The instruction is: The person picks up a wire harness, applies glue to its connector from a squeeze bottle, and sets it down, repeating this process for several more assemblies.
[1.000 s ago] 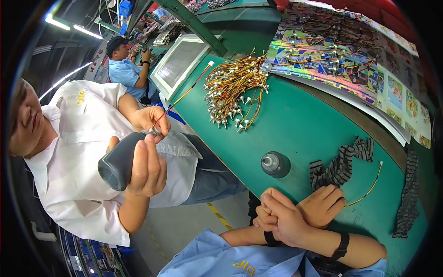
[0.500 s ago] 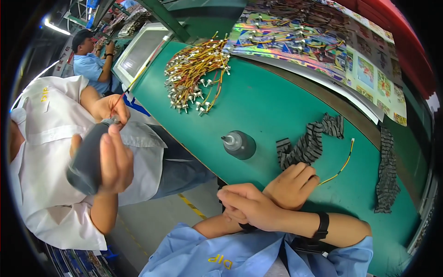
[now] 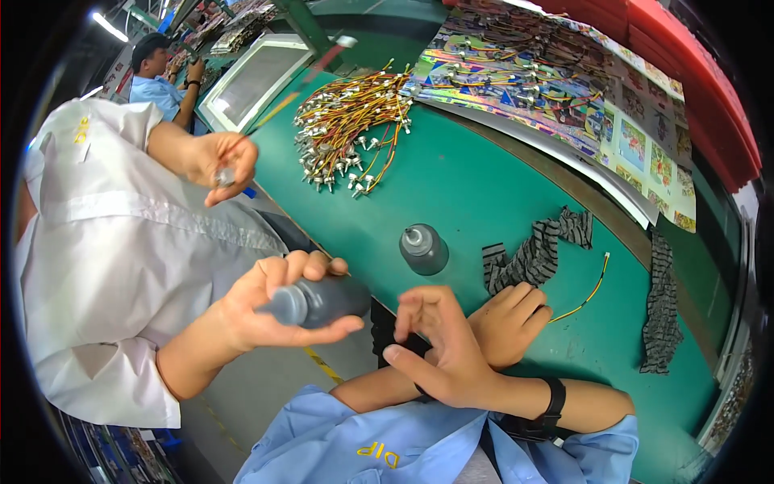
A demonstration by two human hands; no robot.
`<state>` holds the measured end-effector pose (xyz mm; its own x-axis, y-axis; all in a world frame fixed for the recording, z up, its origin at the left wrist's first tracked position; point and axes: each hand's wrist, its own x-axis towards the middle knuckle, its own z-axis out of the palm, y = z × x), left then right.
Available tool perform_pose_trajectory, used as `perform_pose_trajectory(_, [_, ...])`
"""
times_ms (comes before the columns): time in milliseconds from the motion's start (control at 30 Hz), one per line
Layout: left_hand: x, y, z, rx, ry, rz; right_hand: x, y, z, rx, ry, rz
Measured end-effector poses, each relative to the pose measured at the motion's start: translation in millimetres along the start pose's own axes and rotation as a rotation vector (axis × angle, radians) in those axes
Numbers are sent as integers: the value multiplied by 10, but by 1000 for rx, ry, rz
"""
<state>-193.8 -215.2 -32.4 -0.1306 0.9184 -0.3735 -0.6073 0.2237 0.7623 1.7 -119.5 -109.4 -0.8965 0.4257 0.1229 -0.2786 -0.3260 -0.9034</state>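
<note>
My arms are crossed. My left hand (image 3: 509, 324) rests on the green table at right with its fingers curled down. A thin yellow-and-black wire lead (image 3: 586, 301) with a small white connector runs in under those fingers; its other end is hidden. My right hand (image 3: 443, 351) hangs over the left forearm, open, thumb and fingers apart and nothing in it. Left of it, a co-worker's hand (image 3: 250, 302) holds a dark squeeze bottle (image 3: 330, 300) on its side, apart from my fingers. Their other hand (image 3: 222, 165) holds a wire lead with a metal part.
A second dark squeeze bottle (image 3: 424, 250) stands on the table (image 3: 484, 194). A striped grey cloth strip (image 3: 532, 254) lies beside my left hand, another (image 3: 665, 306) by the edge. Wired parts are heaped (image 3: 351, 129) at the back; more lie on printed sheets (image 3: 645, 153).
My right hand has opened from a closed curl. The co-worker's bottle has come down and right, tipped onto its side, toward my right hand. My left hand has stayed put.
</note>
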Motion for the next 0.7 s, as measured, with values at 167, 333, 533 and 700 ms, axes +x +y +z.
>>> perform_pose_trajectory(167, [-273,-45,-89,-132,-54,-153,159,-187,196,-324,-63,-63])
perform_pose_trajectory(333, [-205,-243,-68,-385,-229,-183,83,-66,149,241,-138,219])
perform_pose_trajectory(533, [-171,-130,554,1887,-238,28,-133,-127,80,750,-9,419])
perform_pose_trajectory(700, [-246,-492,564,2235,-140,252,-529,-88,-91,766,-8,335])
